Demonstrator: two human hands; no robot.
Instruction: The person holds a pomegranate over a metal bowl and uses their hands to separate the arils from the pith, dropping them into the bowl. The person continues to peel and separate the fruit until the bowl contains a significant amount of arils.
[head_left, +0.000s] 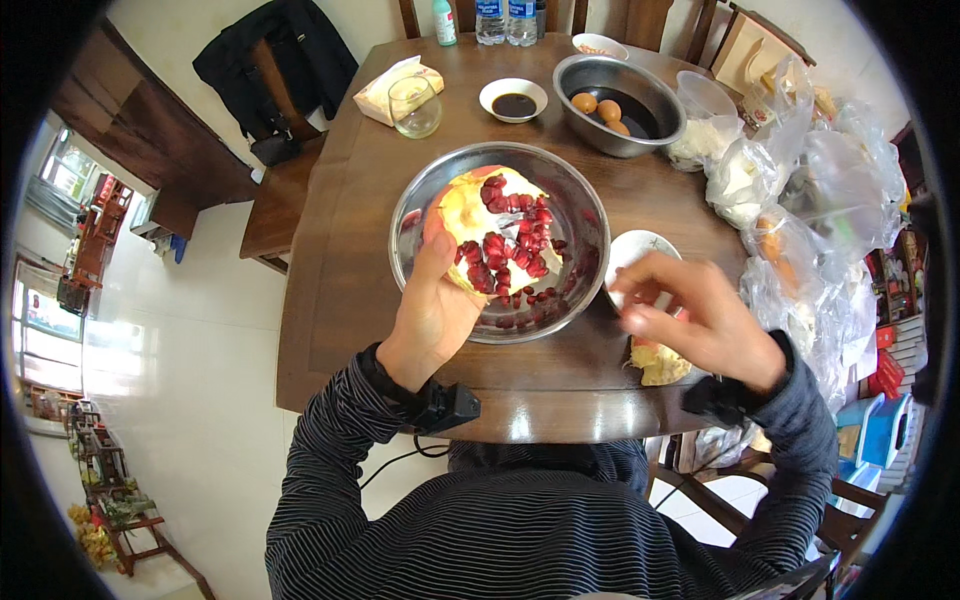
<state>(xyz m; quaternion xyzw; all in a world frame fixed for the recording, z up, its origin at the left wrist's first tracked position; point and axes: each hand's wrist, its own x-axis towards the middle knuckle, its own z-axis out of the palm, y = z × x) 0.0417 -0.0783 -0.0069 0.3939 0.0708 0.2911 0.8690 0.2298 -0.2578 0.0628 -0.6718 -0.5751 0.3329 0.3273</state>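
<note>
My left hand (431, 315) holds a partly peeled pomegranate (463, 211) above a steel bowl (592, 217). Clusters of dark red seeds (532, 232) show on its opened side, among pale pith. Loose seeds (531, 296) lie in the bottom of that bowl. To the right, my right hand (686, 307) hovers over a small white bowl (637, 246) and partly hides it. Its fingers are curled, apart and slightly blurred, with nothing visible between them. A torn piece of pomegranate peel (660, 362) lies on the table below this hand.
Behind stands a deep metal basin (667, 127) with brown eggs (609, 111) in dark liquid. A dish of dark sauce (514, 105), a glass (415, 112) and a tissue pack (375, 96) are at the back. Plastic bags (832, 187) crowd the wooden table's (345, 300) right side.
</note>
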